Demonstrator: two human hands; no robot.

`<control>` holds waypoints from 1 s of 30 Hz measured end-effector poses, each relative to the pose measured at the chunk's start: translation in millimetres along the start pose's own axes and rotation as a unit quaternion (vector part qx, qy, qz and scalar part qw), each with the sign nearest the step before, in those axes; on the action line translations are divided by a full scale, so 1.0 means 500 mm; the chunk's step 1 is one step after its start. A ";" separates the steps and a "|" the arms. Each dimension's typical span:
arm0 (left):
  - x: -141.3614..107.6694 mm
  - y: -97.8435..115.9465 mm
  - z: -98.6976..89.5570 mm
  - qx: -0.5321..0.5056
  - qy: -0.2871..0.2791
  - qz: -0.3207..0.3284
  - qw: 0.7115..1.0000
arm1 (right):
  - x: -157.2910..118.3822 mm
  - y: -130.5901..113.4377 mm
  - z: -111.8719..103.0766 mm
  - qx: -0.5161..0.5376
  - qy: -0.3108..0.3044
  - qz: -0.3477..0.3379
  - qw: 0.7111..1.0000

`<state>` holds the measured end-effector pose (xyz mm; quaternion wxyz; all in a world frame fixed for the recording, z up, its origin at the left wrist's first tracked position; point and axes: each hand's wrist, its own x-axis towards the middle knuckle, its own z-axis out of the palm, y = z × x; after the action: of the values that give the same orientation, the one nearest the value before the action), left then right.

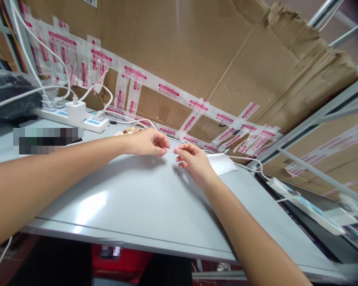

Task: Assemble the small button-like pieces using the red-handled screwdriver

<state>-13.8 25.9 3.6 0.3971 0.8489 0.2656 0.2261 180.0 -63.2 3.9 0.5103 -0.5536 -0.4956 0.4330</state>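
Note:
Over the middle of the grey table (131, 202), my left hand (150, 143) pinches a small pinkish piece (166, 151) between thumb and finger. Facing it a short gap away, my right hand (193, 161) pinches another small pinkish piece (175, 150) at its fingertips. The two pieces are apart, and their exact shape is too small to tell. Behind my left wrist lies a pile of small yellow, brown and cream pieces (129, 130), partly hidden by that hand. A white sheet (222, 163) lies just beyond my right hand.
A white power strip (91, 124) with plugs and cables stands at the back left, near a blurred-out dark object (44, 141). A large taped cardboard sheet (179, 51) rises behind the table. Another power strip (307, 208) lies at the right beside metal framing.

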 end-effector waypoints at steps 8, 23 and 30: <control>0.000 0.006 0.001 -0.033 0.001 0.001 0.999 | -0.003 0.003 0.006 -0.005 -0.026 -0.020 0.999; 0.000 0.015 0.004 -0.070 0.001 -0.004 0.998 | -0.006 0.003 0.012 -0.005 -0.028 -0.007 1.000; -0.001 0.018 0.006 -0.072 0.003 -0.011 0.997 | -0.001 0.009 0.012 -0.003 -0.025 -0.006 1.000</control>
<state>-9.7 19.2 8.6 0.4591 0.8142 0.2595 0.2428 174.4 -62.9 -1.5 0.4986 -0.5407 -0.5133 0.4421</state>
